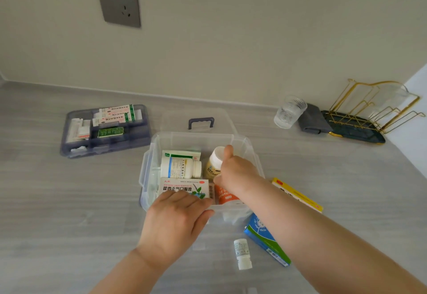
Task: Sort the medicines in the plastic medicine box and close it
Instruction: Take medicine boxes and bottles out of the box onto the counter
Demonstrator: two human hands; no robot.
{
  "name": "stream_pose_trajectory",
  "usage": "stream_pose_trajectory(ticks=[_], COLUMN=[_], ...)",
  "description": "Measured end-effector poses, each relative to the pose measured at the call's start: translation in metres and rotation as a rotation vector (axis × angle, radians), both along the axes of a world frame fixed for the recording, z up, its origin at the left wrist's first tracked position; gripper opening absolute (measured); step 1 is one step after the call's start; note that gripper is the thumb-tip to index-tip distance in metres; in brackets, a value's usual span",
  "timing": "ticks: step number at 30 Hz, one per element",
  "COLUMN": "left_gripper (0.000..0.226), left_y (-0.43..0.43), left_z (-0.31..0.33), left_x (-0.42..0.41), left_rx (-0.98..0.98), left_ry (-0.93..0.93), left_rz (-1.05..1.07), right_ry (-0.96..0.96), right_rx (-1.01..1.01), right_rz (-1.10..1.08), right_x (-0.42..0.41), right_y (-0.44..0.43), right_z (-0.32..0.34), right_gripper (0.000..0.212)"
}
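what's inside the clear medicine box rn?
Inside the clear box: white bottle lying down, green-white carton, white carton, orange pack, yellow bottle. Hands hide the rest.

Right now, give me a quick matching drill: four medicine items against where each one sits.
Items:
1. yellow box
2. small white bottle
3. yellow bottle
4. green-striped boxes

Places:
A. in the purple tray
B. in the clear box, at the right hand
C. on the counter, right of the clear box
D. on the counter, near edge, lying down

Pairs: 1-C, 2-D, 3-B, 4-A
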State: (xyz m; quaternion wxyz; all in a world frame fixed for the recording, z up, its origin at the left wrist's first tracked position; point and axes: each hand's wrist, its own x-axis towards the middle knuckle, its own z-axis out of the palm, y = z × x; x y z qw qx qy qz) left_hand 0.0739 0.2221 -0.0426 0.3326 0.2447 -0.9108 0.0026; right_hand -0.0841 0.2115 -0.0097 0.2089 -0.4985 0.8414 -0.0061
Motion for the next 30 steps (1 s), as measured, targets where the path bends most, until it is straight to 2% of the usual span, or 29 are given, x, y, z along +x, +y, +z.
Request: stream_pose_trajectory(ticks=[3,6,9,12,16,19,24,26,30], left_gripper=[0.062,0.062,0.061,0.047,0.061,0.058,0.034,0.031,0.03], left_y=[-0.001,-0.001,-0.001,-0.001,-0.001,-0.001,-0.001,-0.001,-0.001], left_z=[-0.001,-0.001,-0.001,-0.001,-0.001,-0.001,-0.001,-0.001,0.0], left_x=[0.0,0.0,0.001,0.001,0.0,0.001,0.002,0.001,0.001], left_rx=[-0.008,-0.01,-0.012,-0.02,-0.004,0.002,0.01,0.025,0.046], left_ry=[0.006,0.008,0.003,-0.01,0.012,0.01,-0.013,-0.016,-0.028], left_rz=[-0.007,-0.011,-0.003,0.003,0.002,-0.001,0.02,0.022,0.021], right_ry=[-0.021,0.073,0.094,0.087,0.011,-0.039,-0.074,-0.06,-0.111], right_rx=[-0.079,0.031,0.156,0.254,0.26,0.282,0.159,0.063,0.023], right_rz=[-0.004,0.105,0.155,0.172,0.169,0.165,0.073,0.018,-0.051], right_x=[-0.001,0.0,0.002,0.002,-0.002,-0.007,-0.008,-0.006,-0.007], right_y=[0.007,0.013,0.009,0.002,-0.003,-0.006,-0.013,-0.014,-0.014], right_z=[0.001,-0.002,-0.007,-0.009,-0.005,-0.001,-0.008,-0.013,-0.015], right_gripper=[0.061,0.042,0.049,0.048,0.061,0.068,0.056,0.05,0.048])
